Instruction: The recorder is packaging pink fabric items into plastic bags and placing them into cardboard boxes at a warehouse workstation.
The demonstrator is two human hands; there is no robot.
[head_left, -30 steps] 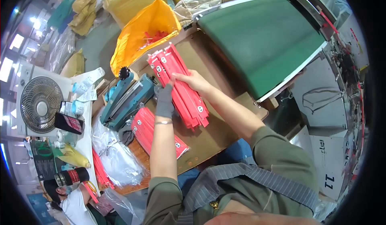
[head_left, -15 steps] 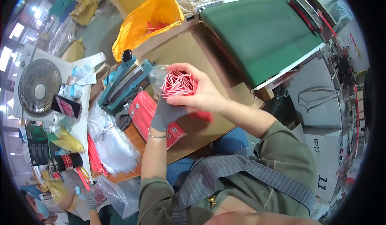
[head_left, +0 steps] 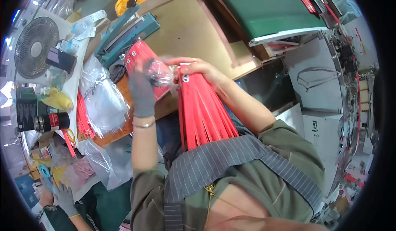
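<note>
In my bare right hand [head_left: 202, 72] is the top of a thick bundle of long, flat red strips [head_left: 204, 111]. Their lower ends fan out against my apron, and a round white mark shows near the gripped end. Crumpled clear plastic [head_left: 163, 75] lies between my two hands, at the top of the bundle. My left hand [head_left: 142, 92], in a grey glove, is beside this plastic; motion blurs its fingers, so its grip cannot be made out. Behind it a stack of similar red strips [head_left: 140, 51] rests on the table.
A teal bag sealer [head_left: 128, 37] stands beyond the stack. Clear plastic bags [head_left: 101, 99] lie to the left, near a fan [head_left: 36, 49] and a dark flask [head_left: 51, 121]. A green conveyor belt [head_left: 264, 12] is at far right. Another person's gloved hand [head_left: 66, 200] shows lower left.
The bundle has swung from end-on to hanging down toward my apron. My left hand has come out from beneath it, moving left and up. The view has shifted.
</note>
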